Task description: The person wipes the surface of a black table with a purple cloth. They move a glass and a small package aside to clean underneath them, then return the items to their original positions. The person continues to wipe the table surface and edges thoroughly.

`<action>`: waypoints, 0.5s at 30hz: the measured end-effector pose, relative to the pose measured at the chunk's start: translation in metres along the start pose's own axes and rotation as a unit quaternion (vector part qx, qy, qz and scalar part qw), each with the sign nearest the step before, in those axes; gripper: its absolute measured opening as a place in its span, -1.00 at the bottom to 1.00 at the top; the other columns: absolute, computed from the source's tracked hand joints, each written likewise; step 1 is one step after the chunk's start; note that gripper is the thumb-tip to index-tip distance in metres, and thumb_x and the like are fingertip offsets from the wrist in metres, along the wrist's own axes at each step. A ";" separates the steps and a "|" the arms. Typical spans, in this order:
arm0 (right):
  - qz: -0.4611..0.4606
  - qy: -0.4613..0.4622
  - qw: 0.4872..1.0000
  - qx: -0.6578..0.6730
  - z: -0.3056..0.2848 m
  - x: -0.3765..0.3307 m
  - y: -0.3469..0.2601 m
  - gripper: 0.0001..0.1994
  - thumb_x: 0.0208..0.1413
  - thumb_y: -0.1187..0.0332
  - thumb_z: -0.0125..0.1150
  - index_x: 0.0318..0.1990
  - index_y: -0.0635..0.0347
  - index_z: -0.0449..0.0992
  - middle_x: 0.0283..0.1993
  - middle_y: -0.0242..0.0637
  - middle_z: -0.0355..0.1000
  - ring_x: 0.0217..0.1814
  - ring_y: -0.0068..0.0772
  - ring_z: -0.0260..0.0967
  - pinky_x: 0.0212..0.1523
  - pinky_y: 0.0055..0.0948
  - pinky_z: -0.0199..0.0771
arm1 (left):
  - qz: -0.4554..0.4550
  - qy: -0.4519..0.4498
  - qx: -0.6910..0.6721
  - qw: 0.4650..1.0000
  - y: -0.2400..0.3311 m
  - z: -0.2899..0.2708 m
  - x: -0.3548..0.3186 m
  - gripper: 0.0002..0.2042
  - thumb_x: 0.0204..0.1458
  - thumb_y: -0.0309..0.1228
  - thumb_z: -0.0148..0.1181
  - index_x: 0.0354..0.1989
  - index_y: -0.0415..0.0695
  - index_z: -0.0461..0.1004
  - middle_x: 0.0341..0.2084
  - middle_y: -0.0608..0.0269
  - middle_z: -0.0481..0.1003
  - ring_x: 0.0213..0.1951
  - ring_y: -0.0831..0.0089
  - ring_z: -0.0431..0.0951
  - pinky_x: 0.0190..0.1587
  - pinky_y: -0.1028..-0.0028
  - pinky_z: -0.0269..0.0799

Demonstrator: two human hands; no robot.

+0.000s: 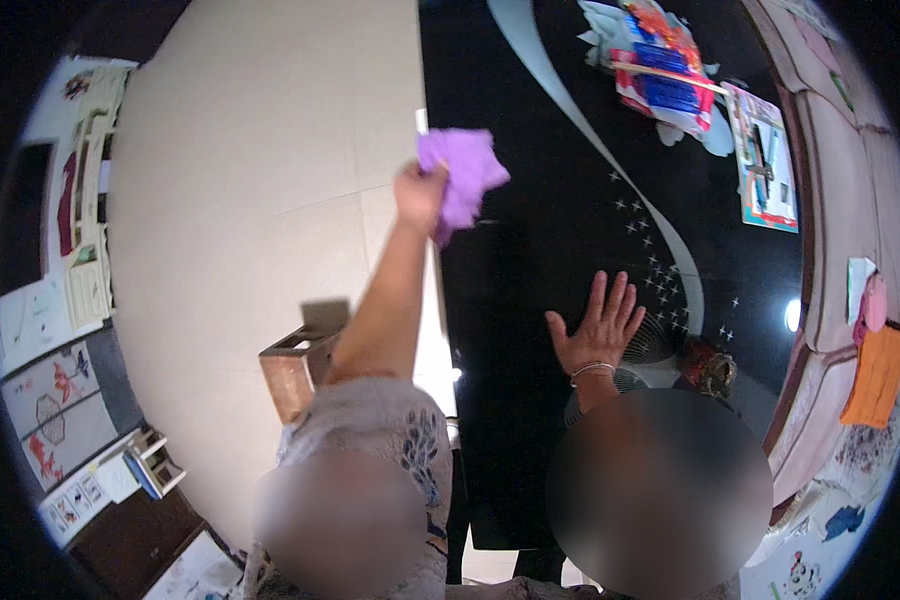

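Note:
At the left edge of the black glossy table (530,300), my left hand (420,192) is closed around a purple cloth (470,170). The cloth hangs bunched from my fingers and spreads over the tabletop's edge; whether it touches the surface I cannot tell. My right hand (600,330) rests palm down on the table with its fingers spread, a thin bracelet at its wrist. It holds nothing. Just right of that wrist stands a reddish-brown jar (710,370), partly hidden by a blurred patch.
Colourful packets (660,90) with a thin stick across them lie at the table's far right. Beside them is a printed board (762,160) with pens and small items. A pinkish sofa (838,210) lines the right side. A wooden stool (295,370) stands on the floor at left.

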State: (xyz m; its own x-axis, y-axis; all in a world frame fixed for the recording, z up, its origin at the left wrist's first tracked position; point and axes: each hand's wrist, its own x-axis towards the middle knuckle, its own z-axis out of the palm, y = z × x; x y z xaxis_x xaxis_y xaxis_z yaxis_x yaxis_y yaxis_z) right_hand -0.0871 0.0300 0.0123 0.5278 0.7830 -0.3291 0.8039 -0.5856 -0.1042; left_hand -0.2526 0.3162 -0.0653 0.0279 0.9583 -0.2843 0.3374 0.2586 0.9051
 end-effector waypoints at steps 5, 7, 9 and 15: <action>0.000 0.012 1.000 -0.018 0.005 -0.002 -0.006 -0.04 0.08 -0.34 -0.07 0.47 0.01 -0.23 0.55 -0.07 -0.43 0.57 0.06 -0.53 0.45 0.14 -0.62 | -0.118 -0.040 -0.024 0.992 -0.023 -0.045 -0.177 -0.72 0.11 -0.28 0.22 -0.21 -0.30 0.54 -0.44 0.20 0.57 -0.36 0.46 0.52 -0.22 0.42 0.46; 0.007 0.008 1.000 -0.028 0.006 0.000 -0.004 -0.05 0.08 -0.35 -0.09 0.47 0.00 -0.24 0.55 -0.09 -0.45 0.58 0.04 -0.54 0.45 0.13 -0.63 | -0.139 -0.076 0.103 0.982 -0.025 -0.060 -0.227 -0.72 0.11 -0.28 0.20 -0.19 -0.29 0.53 -0.39 0.13 0.57 -0.31 0.35 0.55 -0.18 0.39 0.45; 0.007 0.008 0.999 -0.036 0.006 -0.002 -0.007 -0.05 0.10 -0.35 -0.11 0.48 -0.01 -0.26 0.55 -0.10 -0.45 0.58 0.01 -0.54 0.45 0.13 -0.63 | -0.171 -0.088 0.112 0.975 -0.016 -0.069 -0.271 -0.70 0.10 -0.28 0.19 -0.16 -0.30 0.51 -0.31 0.01 0.57 -0.24 0.24 0.56 -0.12 0.35 0.44; -0.003 0.008 1.000 -0.019 0.004 -0.001 -0.004 -0.07 0.11 -0.35 -0.14 0.48 -0.02 -0.27 0.55 -0.08 -0.44 0.58 0.05 -0.53 0.45 0.14 -0.61 | -0.082 0.015 0.222 0.972 -0.059 -0.051 -0.396 -0.52 0.14 -0.38 0.08 0.17 -0.42 0.24 0.06 -0.24 0.35 0.08 -0.09 0.37 0.16 0.15 0.26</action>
State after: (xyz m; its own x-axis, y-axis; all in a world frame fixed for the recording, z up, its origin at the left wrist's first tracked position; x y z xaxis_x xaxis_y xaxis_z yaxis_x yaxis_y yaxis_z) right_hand -0.0923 0.0306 0.0097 0.5271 0.7897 -0.3141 0.8164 -0.5731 -0.0708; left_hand -0.3317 -0.0722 0.0104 -0.0855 0.9139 -0.3968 0.7074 0.3361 0.6217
